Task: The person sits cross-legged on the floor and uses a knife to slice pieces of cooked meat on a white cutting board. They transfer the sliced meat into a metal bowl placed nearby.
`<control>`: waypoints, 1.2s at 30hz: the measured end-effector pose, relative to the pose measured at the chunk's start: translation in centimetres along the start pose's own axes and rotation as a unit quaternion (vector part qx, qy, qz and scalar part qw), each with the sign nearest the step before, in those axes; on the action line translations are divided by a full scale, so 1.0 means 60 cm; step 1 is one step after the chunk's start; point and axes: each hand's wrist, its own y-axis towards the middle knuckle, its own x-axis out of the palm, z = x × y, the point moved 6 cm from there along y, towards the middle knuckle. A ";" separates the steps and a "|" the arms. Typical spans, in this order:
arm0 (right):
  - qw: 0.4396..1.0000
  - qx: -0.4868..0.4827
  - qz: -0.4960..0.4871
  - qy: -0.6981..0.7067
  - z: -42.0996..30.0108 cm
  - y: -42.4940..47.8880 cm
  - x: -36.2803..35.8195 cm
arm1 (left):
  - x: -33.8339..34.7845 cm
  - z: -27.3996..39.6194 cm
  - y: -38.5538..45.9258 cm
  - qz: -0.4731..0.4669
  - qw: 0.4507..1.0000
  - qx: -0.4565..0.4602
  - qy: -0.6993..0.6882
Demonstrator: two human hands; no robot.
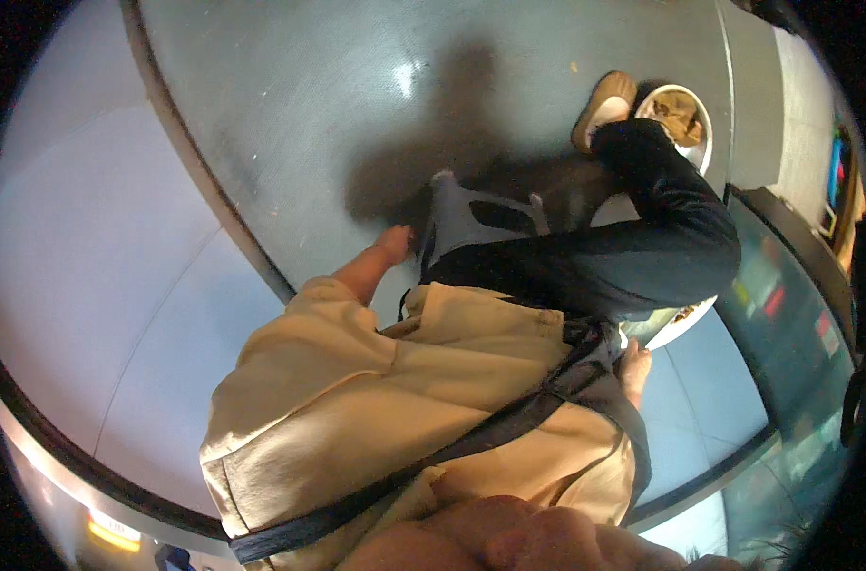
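My left hand (396,243) is low on the left, close beside the side of a grey plastic stool (458,221). Its fingers are partly in shadow, and I cannot tell whether they grip the stool. An oval opening shows in the stool, which lies partly under my black trouser leg (582,264). On the other side, my right hand (635,365) is by the edge of a white container (679,328) holding small brown bits. Whether the fingers grip that edge is unclear. My tan shirt and a dark strap (404,478) cover much of the view.
A white bin (708,143) with brown crumpled material stands beside my tan shoe (607,107). Pale panels (119,235) with dark trim rise on the left. To the right is a dark glossy surface (789,307) with reflections. The grey floor (318,93) carries small specks.
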 end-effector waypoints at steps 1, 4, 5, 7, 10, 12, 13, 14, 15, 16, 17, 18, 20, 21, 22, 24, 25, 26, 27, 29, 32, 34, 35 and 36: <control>1.000 -0.019 0.007 -0.018 0.024 -0.002 0.006 | 0.002 -0.001 0.022 0.031 0.999 0.016 -0.020; 0.997 0.042 0.050 0.051 0.036 -0.009 0.017 | -0.046 0.024 0.048 0.119 0.983 0.047 -0.131; 0.991 0.078 0.063 0.085 -0.046 -0.027 -0.002 | -0.069 0.039 0.043 0.157 0.976 0.072 -0.134; 0.986 -0.012 0.156 0.051 -0.050 -0.048 -0.028 | -0.107 0.085 0.049 0.226 0.952 0.199 -0.059; 0.979 0.059 0.187 0.054 -0.074 -0.086 -0.050 | -0.225 0.173 0.052 0.254 0.927 0.252 -0.110; 0.979 0.057 0.190 0.056 -0.082 -0.094 -0.046 | -0.323 0.265 0.025 0.325 0.896 0.302 0.007; 0.974 0.017 0.217 0.059 -0.090 -0.087 -0.048 | -0.366 0.259 0.073 0.348 0.875 0.324 -0.089; 0.958 -0.077 0.273 0.053 -0.109 -0.071 -0.052 | -0.426 0.251 0.120 0.318 0.839 0.363 -0.249; 0.933 -0.151 0.325 0.045 -0.112 -0.067 -0.040 | -0.467 0.308 0.094 0.324 0.815 0.418 -0.239; 0.930 -0.152 0.333 0.031 -0.106 -0.050 -0.014 | -0.511 0.366 0.058 0.329 0.788 0.470 -0.226; 0.930 -0.147 0.336 0.017 -0.097 -0.039 0.013 | -0.530 0.460 -0.021 0.370 0.809 0.451 -0.070; 0.913 -0.169 0.370 0.038 -0.106 -0.025 0.016 | -0.560 0.514 -0.071 0.380 0.775 0.499 -0.071; 0.897 -0.171 0.403 0.061 -0.086 -0.020 0.031 | -0.544 0.653 -0.177 0.383 0.758 0.526 -0.048; 0.897 -0.165 0.403 0.071 -0.068 -0.017 0.040 | -0.510 0.718 -0.231 0.384 0.750 0.537 -0.037; 0.912 -0.133 0.383 0.054 -0.056 -0.014 0.049 | -0.475 0.766 -0.280 0.376 0.739 0.559 -0.014; 0.911 -0.097 0.394 0.066 -0.025 -0.010 0.043 | -0.389 0.854 -0.342 0.346 0.714 0.608 0.033; 0.903 -0.090 0.414 0.073 -0.006 -0.015 0.043 | -0.341 0.889 -0.357 0.304 0.715 0.626 0.058; 0.891 -0.101 0.427 0.114 0.002 -0.039 0.020 | -0.295 0.916 -0.372 0.277 0.707 0.643 0.099; 0.876 -0.113 0.442 0.157 0.012 -0.084 -0.025 | -0.252 0.937 -0.387 0.252 0.698 0.655 0.143; 0.828 -0.141 0.457 0.293 0.055 -0.205 -0.101 | -0.192 0.962 -0.415 0.213 0.683 0.665 0.214; 0.718 0.032 0.519 0.463 0.200 -0.391 -0.023 | -0.078 0.999 -0.417 0.146 0.639 0.676 0.337; 0.648 0.177 0.441 0.595 0.262 -0.465 0.140 | -0.027 1.015 -0.395 0.112 0.602 0.671 0.418; 0.610 0.248 0.398 0.639 0.262 -0.479 0.267 | 0.000 1.019 -0.389 0.097 0.580 0.671 0.452; 0.579 0.310 0.353 0.666 0.239 -0.484 0.393 | 0.020 1.028 -0.380 0.073 0.563 0.675 0.472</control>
